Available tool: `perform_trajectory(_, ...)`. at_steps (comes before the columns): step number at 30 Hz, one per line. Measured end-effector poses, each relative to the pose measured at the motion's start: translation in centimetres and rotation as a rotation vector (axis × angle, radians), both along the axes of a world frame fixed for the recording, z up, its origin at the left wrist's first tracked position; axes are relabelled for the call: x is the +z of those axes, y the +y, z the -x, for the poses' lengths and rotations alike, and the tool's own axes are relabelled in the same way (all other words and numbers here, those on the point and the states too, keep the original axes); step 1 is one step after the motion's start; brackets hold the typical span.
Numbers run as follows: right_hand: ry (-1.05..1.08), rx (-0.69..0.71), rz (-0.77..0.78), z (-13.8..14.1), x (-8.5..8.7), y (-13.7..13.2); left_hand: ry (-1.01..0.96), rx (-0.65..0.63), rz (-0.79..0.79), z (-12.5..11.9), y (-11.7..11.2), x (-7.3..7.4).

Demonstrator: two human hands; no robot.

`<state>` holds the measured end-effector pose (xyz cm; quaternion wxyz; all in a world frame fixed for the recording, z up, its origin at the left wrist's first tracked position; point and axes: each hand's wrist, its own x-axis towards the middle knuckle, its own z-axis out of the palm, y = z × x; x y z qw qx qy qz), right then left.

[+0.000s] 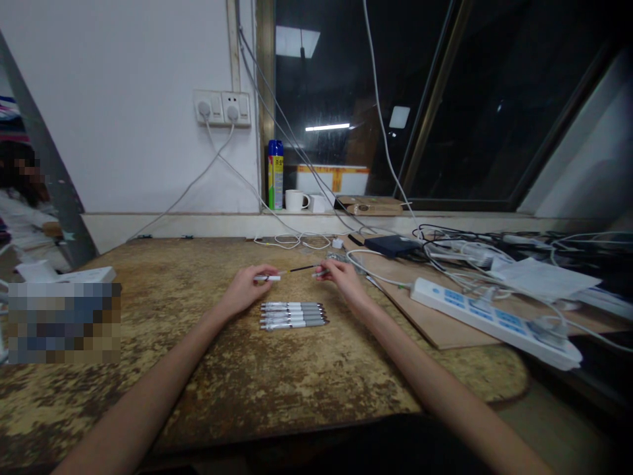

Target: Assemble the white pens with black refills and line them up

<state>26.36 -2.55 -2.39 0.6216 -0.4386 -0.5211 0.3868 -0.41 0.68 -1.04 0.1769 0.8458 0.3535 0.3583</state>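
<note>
My left hand [246,286] is closed on a white pen barrel [270,278], which points to the right. In my right hand [342,277] the fingers pinch a short grey pen part [319,274]. A thin dark pen refill [301,268] spans the gap between the hands, its right end at my right fingertips; its pale left tip comes close to my left fingers. Whether the left fingers touch it I cannot tell. Below the hands, several white and grey pens [293,316] lie side by side in a row on the worn wooden table [277,376].
On the right, a white power strip [494,320] rests across a brown board [430,323] amid tangled cables. A black box [393,246] sits behind. A spray can [275,175] and white mug [295,200] stand on the sill. At far left a person [30,218] is partly visible.
</note>
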Motion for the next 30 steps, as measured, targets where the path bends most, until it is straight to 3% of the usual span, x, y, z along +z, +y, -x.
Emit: perform_trajectory(30,-0.028,-0.021,-0.057,-0.27,-0.17,0.32,-0.063,-0.006,0.065,0.05,-0.05,0.07)
